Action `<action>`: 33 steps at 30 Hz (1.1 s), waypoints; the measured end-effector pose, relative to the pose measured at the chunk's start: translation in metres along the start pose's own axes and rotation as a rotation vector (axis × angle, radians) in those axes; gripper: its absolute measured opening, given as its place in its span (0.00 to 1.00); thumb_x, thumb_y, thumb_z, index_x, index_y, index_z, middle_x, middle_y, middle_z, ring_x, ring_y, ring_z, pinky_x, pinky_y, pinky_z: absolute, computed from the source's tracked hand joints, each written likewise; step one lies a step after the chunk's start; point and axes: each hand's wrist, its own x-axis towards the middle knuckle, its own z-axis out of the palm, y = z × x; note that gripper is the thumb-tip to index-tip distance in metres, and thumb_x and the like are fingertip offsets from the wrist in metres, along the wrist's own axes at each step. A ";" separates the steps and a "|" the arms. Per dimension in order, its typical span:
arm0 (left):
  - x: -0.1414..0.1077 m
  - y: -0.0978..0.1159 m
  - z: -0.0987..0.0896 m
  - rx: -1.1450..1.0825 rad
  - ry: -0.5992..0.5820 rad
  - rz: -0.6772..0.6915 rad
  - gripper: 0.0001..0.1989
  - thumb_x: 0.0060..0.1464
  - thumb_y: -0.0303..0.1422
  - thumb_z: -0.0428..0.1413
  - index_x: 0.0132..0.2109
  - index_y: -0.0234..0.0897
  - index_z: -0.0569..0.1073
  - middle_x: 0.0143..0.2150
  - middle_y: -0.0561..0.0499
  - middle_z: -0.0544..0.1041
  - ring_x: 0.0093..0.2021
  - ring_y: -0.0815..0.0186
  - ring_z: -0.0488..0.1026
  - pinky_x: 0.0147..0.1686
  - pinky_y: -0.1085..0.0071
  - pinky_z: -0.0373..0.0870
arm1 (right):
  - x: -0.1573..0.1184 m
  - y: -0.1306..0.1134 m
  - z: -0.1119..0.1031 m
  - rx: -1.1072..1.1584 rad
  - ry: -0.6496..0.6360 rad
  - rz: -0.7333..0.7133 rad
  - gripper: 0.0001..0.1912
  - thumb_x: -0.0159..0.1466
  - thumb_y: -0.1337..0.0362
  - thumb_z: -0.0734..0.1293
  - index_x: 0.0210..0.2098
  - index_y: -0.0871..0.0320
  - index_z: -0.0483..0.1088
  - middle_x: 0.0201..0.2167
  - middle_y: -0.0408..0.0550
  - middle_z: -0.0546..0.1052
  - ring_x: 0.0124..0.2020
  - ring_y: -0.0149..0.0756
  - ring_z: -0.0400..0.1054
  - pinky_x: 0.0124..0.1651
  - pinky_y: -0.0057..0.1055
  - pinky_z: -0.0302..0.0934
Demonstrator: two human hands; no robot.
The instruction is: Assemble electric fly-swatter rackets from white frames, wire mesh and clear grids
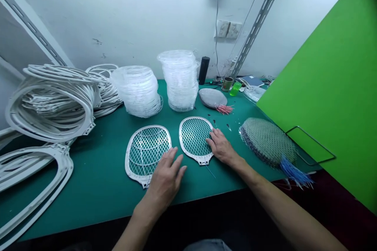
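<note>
Two oval white plastic racket frames with wire mesh lie flat on the green cutting mat (97, 192). My left hand (166, 174) rests open, its fingertips at the right rim of the nearer frame (145, 151). My right hand (220, 147) lies open over the right rim of the other frame (194, 137), covering part of it. Neither hand visibly grips anything. To the right sits a stack of grey wire meshes with blue wires (266, 141). A smaller grey mesh stack with pink wires (212, 98) lies farther back.
Piled white plastic frames (50, 104) fill the left side. Two stacks of clear plastic frames (137, 91) (179, 80) stand behind the hands. A green board (324, 86) and a bent wire rectangle (310, 145) rise at right. A black cylinder (204, 70) stands at the back.
</note>
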 end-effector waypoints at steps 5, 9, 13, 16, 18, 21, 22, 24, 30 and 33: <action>0.038 0.014 0.028 0.103 -0.194 0.081 0.23 0.71 0.39 0.48 0.65 0.34 0.71 0.70 0.38 0.67 0.71 0.43 0.62 0.65 0.40 0.66 | -0.004 -0.035 0.014 0.021 -0.042 -0.015 0.24 0.72 0.58 0.63 0.60 0.70 0.72 0.68 0.71 0.65 0.71 0.59 0.55 0.71 0.56 0.54; 0.036 0.008 0.030 0.151 -0.264 0.078 0.24 0.72 0.40 0.45 0.67 0.37 0.69 0.70 0.40 0.67 0.71 0.44 0.61 0.66 0.38 0.63 | -0.004 -0.052 0.008 0.060 -0.071 0.026 0.25 0.73 0.59 0.63 0.62 0.71 0.70 0.69 0.69 0.63 0.72 0.58 0.53 0.73 0.53 0.53; 0.041 0.001 0.027 0.171 -0.324 0.081 0.24 0.72 0.42 0.43 0.69 0.42 0.68 0.70 0.43 0.67 0.71 0.44 0.61 0.67 0.30 0.54 | 0.000 -0.051 -0.005 0.043 -0.128 0.041 0.25 0.72 0.58 0.63 0.63 0.69 0.70 0.69 0.66 0.64 0.71 0.58 0.56 0.72 0.53 0.54; 0.049 -0.004 0.025 0.163 -0.392 0.076 0.24 0.73 0.43 0.42 0.70 0.45 0.65 0.71 0.45 0.65 0.72 0.45 0.59 0.66 0.29 0.54 | 0.003 -0.050 -0.011 0.027 -0.166 0.071 0.25 0.72 0.57 0.64 0.63 0.67 0.71 0.69 0.64 0.64 0.71 0.59 0.56 0.71 0.54 0.55; 0.052 -0.007 0.026 0.153 -0.415 0.080 0.25 0.73 0.43 0.41 0.71 0.47 0.63 0.72 0.46 0.63 0.73 0.46 0.58 0.67 0.31 0.53 | 0.004 -0.051 -0.012 0.015 -0.187 0.095 0.26 0.73 0.56 0.63 0.64 0.67 0.70 0.70 0.64 0.63 0.71 0.59 0.55 0.71 0.54 0.56; 0.050 -0.008 0.030 0.152 -0.406 0.080 0.25 0.73 0.43 0.40 0.71 0.46 0.63 0.73 0.46 0.62 0.74 0.47 0.56 0.68 0.34 0.54 | 0.003 -0.052 -0.010 0.014 -0.201 0.103 0.27 0.74 0.57 0.61 0.65 0.68 0.68 0.71 0.66 0.60 0.73 0.59 0.52 0.72 0.54 0.55; 0.047 -0.008 0.033 0.155 -0.389 0.075 0.26 0.73 0.43 0.40 0.72 0.46 0.63 0.73 0.46 0.62 0.74 0.47 0.56 0.68 0.35 0.55 | 0.002 -0.052 -0.010 0.023 -0.196 0.103 0.27 0.74 0.57 0.61 0.65 0.68 0.68 0.71 0.66 0.60 0.73 0.58 0.51 0.72 0.54 0.54; 0.042 -0.008 0.037 0.155 -0.332 0.061 0.26 0.73 0.43 0.40 0.73 0.45 0.59 0.74 0.45 0.60 0.74 0.47 0.55 0.68 0.36 0.56 | 0.001 -0.051 -0.009 0.048 -0.192 0.102 0.26 0.74 0.57 0.60 0.65 0.68 0.68 0.71 0.66 0.59 0.74 0.58 0.50 0.72 0.54 0.53; 0.029 -0.022 0.027 0.155 -0.275 0.010 0.29 0.72 0.46 0.43 0.75 0.45 0.54 0.76 0.44 0.54 0.75 0.46 0.52 0.67 0.38 0.61 | 0.003 -0.044 -0.008 0.098 -0.208 0.048 0.27 0.73 0.57 0.62 0.64 0.69 0.68 0.71 0.67 0.61 0.74 0.57 0.49 0.74 0.56 0.47; 0.026 -0.031 0.018 0.157 -0.300 0.041 0.29 0.72 0.46 0.42 0.75 0.45 0.53 0.76 0.44 0.54 0.75 0.48 0.53 0.67 0.40 0.61 | 0.005 -0.041 -0.004 0.129 -0.188 0.027 0.26 0.73 0.58 0.63 0.65 0.68 0.67 0.70 0.66 0.61 0.74 0.57 0.50 0.74 0.57 0.47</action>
